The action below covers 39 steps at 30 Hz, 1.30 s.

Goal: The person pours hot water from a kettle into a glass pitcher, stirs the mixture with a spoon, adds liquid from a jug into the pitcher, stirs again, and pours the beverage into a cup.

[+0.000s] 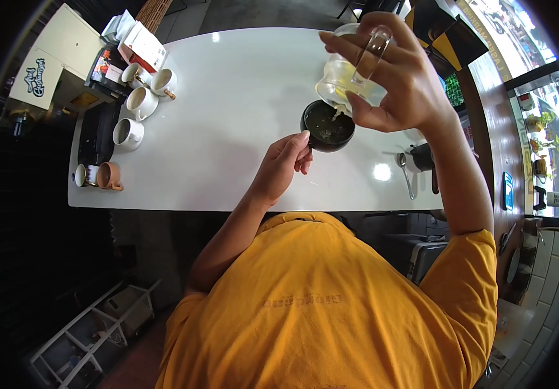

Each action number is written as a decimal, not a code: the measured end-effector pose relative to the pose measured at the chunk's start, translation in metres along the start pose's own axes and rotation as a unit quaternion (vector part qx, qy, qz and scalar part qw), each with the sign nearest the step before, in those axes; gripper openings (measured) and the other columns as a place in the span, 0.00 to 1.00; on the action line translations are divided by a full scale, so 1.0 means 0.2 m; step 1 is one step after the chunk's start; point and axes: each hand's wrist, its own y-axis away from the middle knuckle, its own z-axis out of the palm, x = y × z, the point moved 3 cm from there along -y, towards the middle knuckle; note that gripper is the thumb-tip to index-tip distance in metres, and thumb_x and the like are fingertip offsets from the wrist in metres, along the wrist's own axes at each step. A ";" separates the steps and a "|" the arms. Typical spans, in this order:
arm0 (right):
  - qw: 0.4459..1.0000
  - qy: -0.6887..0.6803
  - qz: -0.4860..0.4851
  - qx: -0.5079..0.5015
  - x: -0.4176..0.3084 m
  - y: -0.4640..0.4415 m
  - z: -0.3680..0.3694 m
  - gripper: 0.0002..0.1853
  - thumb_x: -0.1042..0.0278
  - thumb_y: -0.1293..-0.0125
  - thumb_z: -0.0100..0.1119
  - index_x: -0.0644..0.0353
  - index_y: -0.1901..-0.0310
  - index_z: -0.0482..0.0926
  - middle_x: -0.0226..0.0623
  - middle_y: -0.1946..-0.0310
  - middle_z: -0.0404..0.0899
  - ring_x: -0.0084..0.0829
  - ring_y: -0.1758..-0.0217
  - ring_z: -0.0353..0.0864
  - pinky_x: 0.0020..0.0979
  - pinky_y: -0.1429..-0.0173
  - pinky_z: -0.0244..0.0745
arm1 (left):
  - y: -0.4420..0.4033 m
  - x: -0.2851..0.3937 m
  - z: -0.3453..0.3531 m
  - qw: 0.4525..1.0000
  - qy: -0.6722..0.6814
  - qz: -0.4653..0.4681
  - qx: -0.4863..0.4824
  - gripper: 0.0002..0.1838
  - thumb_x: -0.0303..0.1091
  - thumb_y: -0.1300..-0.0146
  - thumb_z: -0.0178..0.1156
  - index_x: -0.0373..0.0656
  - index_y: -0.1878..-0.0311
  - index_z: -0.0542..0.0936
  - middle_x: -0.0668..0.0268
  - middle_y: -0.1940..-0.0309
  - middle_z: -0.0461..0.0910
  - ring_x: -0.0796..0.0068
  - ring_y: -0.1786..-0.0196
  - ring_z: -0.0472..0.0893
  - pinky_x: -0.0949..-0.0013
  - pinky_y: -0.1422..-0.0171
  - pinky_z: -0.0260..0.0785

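Note:
My left hand is closed on the near left side of a dark cup, apparently by its handle, above the white counter. Pale liquid lies inside the cup. Over it, my right hand grips a clear glass pitcher by its looped handle. The pitcher is tilted with its lip at the cup's far rim, and a thin pale yellow stream runs from it into the cup. Part of the pitcher is hidden behind my fingers.
Several mugs, one a white mug, stand along the counter's left side beside a dark tray. A spoon and a dark metal jug lie to the right. White papers stand at the far left.

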 end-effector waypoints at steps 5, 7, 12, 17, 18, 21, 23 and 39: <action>0.999 -0.019 0.026 -0.012 0.04 0.02 -0.02 0.31 0.61 0.55 0.60 0.64 0.45 0.79 0.40 0.66 0.84 0.42 0.56 0.79 0.44 0.41 0.70 | -0.01 0.00 0.00 1.000 0.010 -0.004 0.010 0.22 0.48 0.26 0.45 0.47 0.76 0.67 0.74 0.77 0.67 0.82 0.73 0.66 0.76 0.64 0.60; 1.000 -0.007 0.024 -0.003 0.02 0.03 0.01 0.32 0.62 0.57 0.59 0.59 0.44 0.80 0.40 0.61 0.85 0.43 0.53 0.78 0.43 0.40 0.71 | -0.01 -0.01 -0.01 1.000 0.006 -0.008 0.008 0.22 0.49 0.26 0.45 0.47 0.76 0.66 0.74 0.77 0.67 0.82 0.73 0.66 0.76 0.64 0.60; 0.999 -0.005 0.031 -0.012 0.01 0.13 0.15 0.28 0.57 0.54 0.60 0.57 0.48 0.83 0.32 0.72 0.83 0.36 0.53 0.76 0.41 0.41 0.73 | -0.01 0.01 0.00 1.000 0.005 -0.008 0.004 0.21 0.48 0.27 0.46 0.48 0.76 0.65 0.72 0.77 0.68 0.80 0.72 0.68 0.75 0.62 0.62; 0.998 -0.029 0.050 -0.023 -0.02 0.16 0.17 0.29 0.59 0.56 0.62 0.55 0.46 0.82 0.27 0.71 0.81 0.38 0.50 0.74 0.43 0.40 0.70 | 0.00 0.02 0.01 1.000 0.003 -0.005 -0.004 0.20 0.48 0.28 0.48 0.49 0.76 0.64 0.69 0.76 0.70 0.78 0.70 0.69 0.74 0.60 0.63; 0.998 -0.035 0.039 -0.018 -0.02 0.17 0.17 0.30 0.60 0.58 0.62 0.56 0.47 0.82 0.31 0.64 0.83 0.41 0.50 0.74 0.43 0.43 0.71 | -0.01 0.02 0.02 1.000 0.003 0.000 -0.004 0.21 0.49 0.27 0.46 0.48 0.76 0.64 0.72 0.77 0.68 0.80 0.72 0.67 0.75 0.62 0.61; 0.999 -0.038 0.019 -0.012 -0.02 0.18 0.15 0.30 0.61 0.60 0.62 0.57 0.49 0.83 0.35 0.55 0.85 0.44 0.51 0.74 0.43 0.46 0.73 | -0.01 0.02 0.02 1.000 0.000 0.005 -0.003 0.22 0.49 0.26 0.45 0.47 0.76 0.65 0.74 0.78 0.65 0.82 0.73 0.65 0.76 0.64 0.60; 0.999 -0.034 0.010 -0.011 -0.02 0.18 0.14 0.29 0.61 0.60 0.62 0.58 0.50 0.83 0.35 0.55 0.85 0.44 0.51 0.74 0.44 0.46 0.73 | -0.01 0.02 0.03 1.000 -0.001 0.005 -0.002 0.22 0.49 0.26 0.45 0.47 0.76 0.65 0.74 0.78 0.65 0.82 0.73 0.65 0.76 0.64 0.60; 0.998 0.023 -0.054 0.014 -0.03 0.19 0.08 0.26 0.60 0.53 0.60 0.57 0.49 0.82 0.33 0.56 0.85 0.42 0.51 0.75 0.46 0.42 0.72 | -0.02 -0.01 0.01 1.000 0.004 -0.013 0.004 0.22 0.50 0.27 0.47 0.47 0.76 0.65 0.73 0.77 0.66 0.82 0.73 0.66 0.77 0.64 0.60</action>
